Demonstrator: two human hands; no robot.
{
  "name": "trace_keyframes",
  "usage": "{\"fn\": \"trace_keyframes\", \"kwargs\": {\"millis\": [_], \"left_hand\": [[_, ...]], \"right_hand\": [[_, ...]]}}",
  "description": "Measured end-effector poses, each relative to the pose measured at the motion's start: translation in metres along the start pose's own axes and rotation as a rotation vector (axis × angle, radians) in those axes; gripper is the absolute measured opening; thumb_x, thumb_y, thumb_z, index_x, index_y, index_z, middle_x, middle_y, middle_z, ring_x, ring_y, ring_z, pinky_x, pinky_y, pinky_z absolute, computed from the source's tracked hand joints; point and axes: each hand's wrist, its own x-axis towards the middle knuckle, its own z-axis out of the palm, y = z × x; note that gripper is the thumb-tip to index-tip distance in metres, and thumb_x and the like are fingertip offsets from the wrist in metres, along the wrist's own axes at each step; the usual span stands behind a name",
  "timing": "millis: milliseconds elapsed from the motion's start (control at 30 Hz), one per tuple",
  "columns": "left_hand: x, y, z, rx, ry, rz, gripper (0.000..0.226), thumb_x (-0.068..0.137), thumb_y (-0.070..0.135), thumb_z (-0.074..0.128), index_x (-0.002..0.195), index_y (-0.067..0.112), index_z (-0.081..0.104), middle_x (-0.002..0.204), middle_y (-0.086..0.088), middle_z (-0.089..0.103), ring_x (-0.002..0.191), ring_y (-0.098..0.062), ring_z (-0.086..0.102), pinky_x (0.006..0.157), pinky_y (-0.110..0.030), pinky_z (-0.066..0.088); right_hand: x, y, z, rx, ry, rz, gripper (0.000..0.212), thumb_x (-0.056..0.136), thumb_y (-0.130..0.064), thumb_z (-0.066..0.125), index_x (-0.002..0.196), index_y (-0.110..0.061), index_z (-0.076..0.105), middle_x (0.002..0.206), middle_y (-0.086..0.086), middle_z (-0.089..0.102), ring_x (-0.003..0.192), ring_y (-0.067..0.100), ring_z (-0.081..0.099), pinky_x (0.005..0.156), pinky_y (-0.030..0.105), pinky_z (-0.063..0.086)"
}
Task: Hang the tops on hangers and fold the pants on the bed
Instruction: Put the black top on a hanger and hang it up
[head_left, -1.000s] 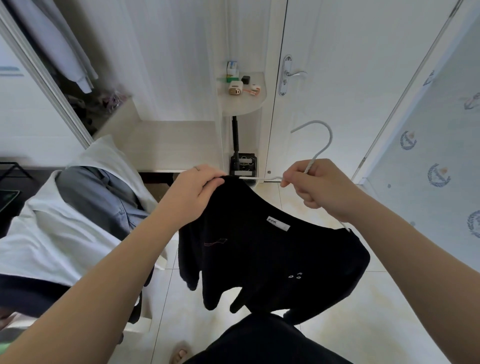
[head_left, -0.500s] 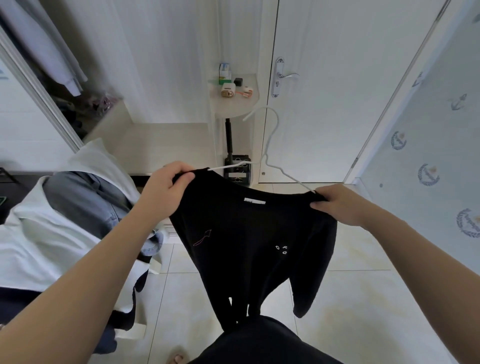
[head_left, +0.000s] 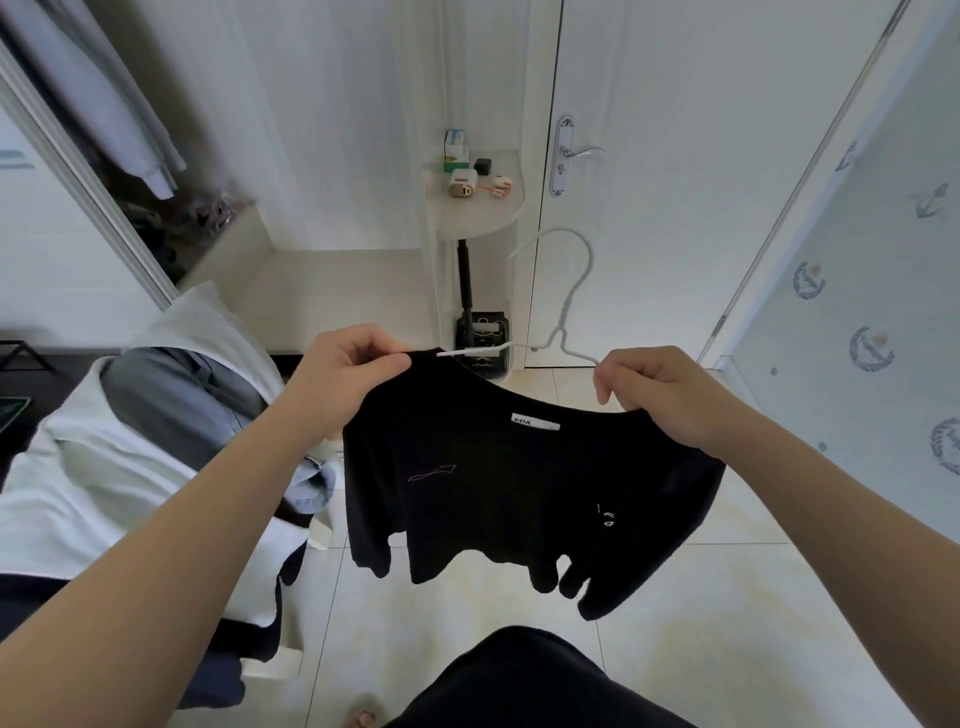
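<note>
Two hands on one black top (head_left: 493, 467), held in the air over the tiled floor (head_left: 675, 649), with nothing under it. We judge it light, soft and floppy. The hem and sleeves droop in uneven lobes, so a dropped shoulder would likely slide off the wire. The best hold looks to be at the shoulder seams either side of the neck label, pinching cloth and wire together.

Left hand (head_left: 348, 364): fingers curled, thumb and forefinger pinching the top's left shoulder. A white tip of the hanger (head_left: 571, 291) pokes out past the fingertips.

Right hand (head_left: 660, 389): knuckles up, fingers curled round the right shoulder edge. We cannot tell whether it also has the wire, because the hanger arm runs in behind the fingers.

Both forearms reach forward, about level, wrists dipped a little. The hanger is thin white wire, probably springy, with its hook up and leaning toward the door (head_left: 675, 156).

At our left a white garment (head_left: 104, 467) and a grey garment (head_left: 171, 400) lie heaped; what they lie on is hidden. Farther off, a corner shelf (head_left: 483, 218) holds small items.
</note>
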Motion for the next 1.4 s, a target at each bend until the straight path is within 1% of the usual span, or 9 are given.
{"fn": "trace_keyframes", "kwargs": {"millis": [133, 233, 367, 667, 800, 900, 1133, 1300, 1400], "left_hand": [[-0.002, 0.01, 0.013, -0.087, 0.058, 0.031, 0.009, 0.082, 0.022, 0.073, 0.076, 0.028, 0.072, 0.071, 0.009, 0.072, 0.06, -0.002, 0.066, 0.054, -0.013, 0.05], [-0.001, 0.025, 0.013, -0.025, -0.054, 0.057, 0.007, 0.076, 0.035, 0.075, 0.079, 0.029, 0.073, 0.095, 0.011, 0.074, 0.074, -0.002, 0.07, 0.061, -0.016, 0.056], [-0.001, 0.029, 0.011, 0.284, -0.156, 0.123, 0.015, 0.073, 0.047, 0.073, 0.085, 0.041, 0.067, 0.116, 0.019, 0.069, 0.111, -0.005, 0.065, 0.1, -0.032, 0.047], [-0.002, 0.023, 0.012, 0.501, 0.092, 0.274, 0.022, 0.095, 0.04, 0.05, 0.09, 0.059, 0.059, 0.091, 0.029, 0.066, 0.091, 0.005, 0.061, 0.078, -0.005, 0.038], [0.002, 0.016, -0.006, 0.441, 0.182, 0.243, 0.013, 0.095, 0.038, 0.052, 0.092, 0.044, 0.063, 0.089, 0.023, 0.067, 0.085, 0.006, 0.061, 0.077, -0.008, 0.042], [0.006, 0.011, -0.017, 0.44, 0.23, 0.201, 0.012, 0.097, 0.033, 0.053, 0.093, 0.038, 0.064, 0.088, 0.021, 0.066, 0.082, 0.007, 0.059, 0.079, -0.016, 0.045], [0.001, 0.007, -0.027, 0.598, 0.198, 0.219, 0.019, 0.101, 0.024, 0.054, 0.106, 0.033, 0.071, 0.092, 0.024, 0.068, 0.093, -0.001, 0.061, 0.087, -0.019, 0.043], [-0.007, 0.003, -0.033, 0.856, 0.198, 0.314, 0.017, 0.099, 0.006, 0.061, 0.111, 0.005, 0.073, 0.098, -0.008, 0.074, 0.095, -0.03, 0.064, 0.087, -0.033, 0.044], [-0.013, 0.009, -0.032, 0.626, 0.288, 0.24, 0.019, 0.102, 0.016, 0.054, 0.104, 0.026, 0.071, 0.089, 0.022, 0.068, 0.089, -0.009, 0.06, 0.079, -0.024, 0.04]], "right_hand": [[0.001, 0.004, 0.005, -0.056, -0.04, 0.017, 0.034, 0.099, -0.03, 0.057, 0.067, -0.02, 0.061, 0.052, -0.01, 0.037, 0.048, 0.005, 0.033, 0.049, 0.01, 0.031], [0.0, 0.009, 0.015, -0.039, 0.041, 0.033, 0.038, 0.102, -0.026, 0.056, 0.065, -0.02, 0.059, 0.052, -0.011, 0.036, 0.049, 0.007, 0.032, 0.049, 0.012, 0.03], [-0.005, 0.005, 0.019, 0.036, 0.143, 0.001, 0.035, 0.095, -0.039, 0.056, 0.064, -0.024, 0.06, 0.053, -0.01, 0.036, 0.051, 0.008, 0.033, 0.049, 0.013, 0.029], [-0.002, 0.004, 0.001, 0.024, 0.039, -0.013, 0.024, 0.091, -0.046, 0.06, 0.083, -0.027, 0.072, 0.061, -0.007, 0.049, 0.055, 0.007, 0.043, 0.053, 0.011, 0.036], [-0.008, 0.036, -0.021, -0.05, -0.051, 0.153, 0.022, 0.081, -0.052, 0.066, 0.094, -0.035, 0.072, 0.087, -0.006, 0.071, 0.08, 0.005, 0.065, 0.074, 0.019, 0.047], [-0.013, 0.06, -0.03, -0.012, -0.095, 0.217, 0.018, 0.093, -0.026, 0.065, 0.104, -0.038, 0.075, 0.1, -0.011, 0.076, 0.096, 0.008, 0.071, 0.081, 0.029, 0.057], [-0.013, 0.072, -0.03, -0.103, 0.117, 0.27, 0.022, 0.09, -0.009, 0.068, 0.078, -0.024, 0.076, 0.076, -0.003, 0.073, 0.074, 0.014, 0.07, 0.066, 0.025, 0.059], [-0.014, 0.042, -0.029, 0.075, 0.408, 0.095, 0.016, 0.089, -0.005, 0.069, 0.08, -0.017, 0.073, 0.073, -0.001, 0.072, 0.067, 0.008, 0.066, 0.06, 0.015, 0.052], [-0.013, 0.025, -0.028, -0.037, 0.307, 0.012, 0.02, 0.088, -0.012, 0.072, 0.079, -0.029, 0.069, 0.084, -0.008, 0.072, 0.07, 0.0, 0.064, 0.065, 0.009, 0.046]]}}
